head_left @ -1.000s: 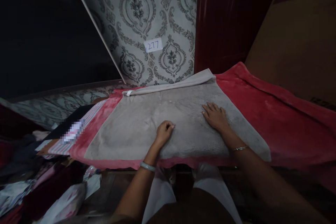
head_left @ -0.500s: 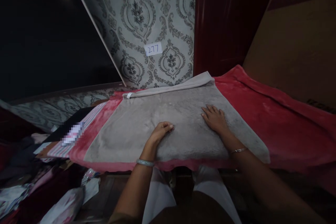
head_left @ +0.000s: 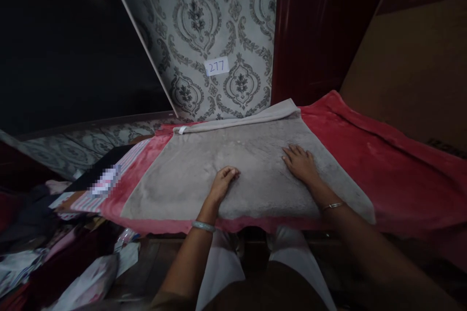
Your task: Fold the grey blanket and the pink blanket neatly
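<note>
A grey plush blanket (head_left: 189, 175) lies spread out, its far edge rolled or folded over and a small white tag (head_left: 182, 130) at the far left corner. Beneath it is a red plush blanket (head_left: 372, 170), showing on both sides and along the near edge. My left hand (head_left: 223, 182), a bangle on its wrist, rests near the middle of the grey blanket with fingers curled together; nothing shows in them. Farther right, my right hand (head_left: 301, 163) lies flat on the grey blanket, fingers spread.
Behind the blankets is a patterned wall with a paper label (head_left: 216, 66) reading 277. A large dark screen (head_left: 80, 48) leans at left, and a big cardboard box (head_left: 419, 63) stands at right. Clothes and a plastic bag (head_left: 91, 282) lie low on the left.
The view has shifted slightly. My left hand's fingers have curled in a little more; my right hand stays flat in about the same place.
</note>
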Action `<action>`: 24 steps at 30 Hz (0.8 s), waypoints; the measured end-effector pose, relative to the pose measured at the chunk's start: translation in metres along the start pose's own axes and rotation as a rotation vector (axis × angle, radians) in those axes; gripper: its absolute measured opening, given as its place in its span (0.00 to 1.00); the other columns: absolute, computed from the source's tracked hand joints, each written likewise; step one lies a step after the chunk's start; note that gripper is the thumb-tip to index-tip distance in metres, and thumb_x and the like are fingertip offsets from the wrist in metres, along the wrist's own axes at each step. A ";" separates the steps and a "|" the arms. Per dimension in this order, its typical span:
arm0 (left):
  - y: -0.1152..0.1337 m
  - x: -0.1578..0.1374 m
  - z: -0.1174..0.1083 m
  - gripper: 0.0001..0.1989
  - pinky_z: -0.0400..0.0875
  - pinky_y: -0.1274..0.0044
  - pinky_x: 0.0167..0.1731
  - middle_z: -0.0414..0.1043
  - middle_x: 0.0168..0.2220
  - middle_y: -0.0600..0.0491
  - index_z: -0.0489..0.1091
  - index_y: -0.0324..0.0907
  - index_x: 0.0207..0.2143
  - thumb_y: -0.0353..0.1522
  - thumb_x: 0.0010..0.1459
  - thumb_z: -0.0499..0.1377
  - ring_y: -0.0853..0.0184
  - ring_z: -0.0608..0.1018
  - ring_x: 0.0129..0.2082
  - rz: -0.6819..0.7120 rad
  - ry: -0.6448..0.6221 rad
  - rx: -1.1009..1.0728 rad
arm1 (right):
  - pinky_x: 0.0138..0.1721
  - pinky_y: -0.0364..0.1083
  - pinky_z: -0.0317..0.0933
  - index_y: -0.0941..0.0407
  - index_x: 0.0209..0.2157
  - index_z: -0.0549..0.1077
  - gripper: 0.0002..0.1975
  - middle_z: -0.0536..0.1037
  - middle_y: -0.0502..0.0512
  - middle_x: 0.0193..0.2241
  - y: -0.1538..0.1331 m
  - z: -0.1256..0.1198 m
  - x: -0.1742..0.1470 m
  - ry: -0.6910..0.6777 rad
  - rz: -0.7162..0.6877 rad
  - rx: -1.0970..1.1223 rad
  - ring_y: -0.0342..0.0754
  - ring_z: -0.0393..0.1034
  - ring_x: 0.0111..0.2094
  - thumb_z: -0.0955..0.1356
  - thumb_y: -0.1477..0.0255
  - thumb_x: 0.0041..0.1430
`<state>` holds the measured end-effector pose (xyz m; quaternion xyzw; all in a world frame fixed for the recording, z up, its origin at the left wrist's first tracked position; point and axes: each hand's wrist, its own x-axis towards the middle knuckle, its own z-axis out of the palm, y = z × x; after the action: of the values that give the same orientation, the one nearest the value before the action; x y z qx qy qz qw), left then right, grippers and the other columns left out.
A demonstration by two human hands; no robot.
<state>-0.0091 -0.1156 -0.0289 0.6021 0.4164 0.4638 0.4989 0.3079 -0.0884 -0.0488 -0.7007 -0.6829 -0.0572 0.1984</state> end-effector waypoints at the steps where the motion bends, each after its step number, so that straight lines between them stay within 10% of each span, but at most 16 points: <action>1: -0.003 0.000 0.000 0.17 0.66 0.76 0.37 0.73 0.28 0.53 0.75 0.41 0.33 0.46 0.54 0.63 0.68 0.72 0.31 0.005 0.022 0.007 | 0.61 0.66 0.51 0.57 0.60 0.70 0.24 0.65 0.64 0.63 -0.001 0.001 0.001 0.008 0.006 0.026 0.63 0.56 0.64 0.59 0.66 0.68; 11: -0.011 -0.002 0.003 0.16 0.65 0.69 0.57 0.75 0.49 0.50 0.75 0.43 0.43 0.25 0.53 0.55 0.64 0.74 0.53 0.254 0.176 0.256 | 0.57 0.57 0.61 0.53 0.52 0.76 0.21 0.73 0.60 0.55 -0.094 0.008 -0.021 -0.039 -0.677 0.533 0.54 0.66 0.56 0.65 0.79 0.58; 24: -0.016 0.000 0.004 0.16 0.70 0.69 0.53 0.75 0.48 0.49 0.74 0.43 0.42 0.23 0.52 0.55 0.64 0.76 0.50 0.262 0.168 0.310 | 0.47 0.50 0.63 0.54 0.32 0.75 0.06 0.78 0.55 0.36 -0.103 0.016 -0.026 -0.056 -0.367 0.963 0.50 0.71 0.41 0.65 0.71 0.59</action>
<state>-0.0057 -0.1138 -0.0454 0.6799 0.4411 0.5034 0.2996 0.2019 -0.1076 -0.0521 -0.4000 -0.7486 0.2485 0.4667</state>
